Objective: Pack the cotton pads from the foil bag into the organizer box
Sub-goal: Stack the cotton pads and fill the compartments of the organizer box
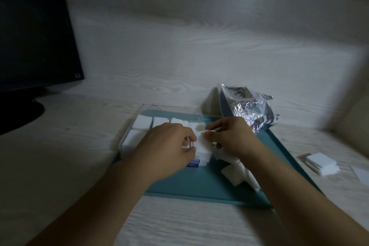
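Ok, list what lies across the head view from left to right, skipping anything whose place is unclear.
Dark monitor → clear organizer box with cotton pads → left hand → right hand → foil bag → small stack of cotton pads on the table.

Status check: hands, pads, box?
Left hand and right hand both pinching white cotton pads over clear plastic organizer box. Several compartments filled. Crinkled foil bag behind; nothing blocking.
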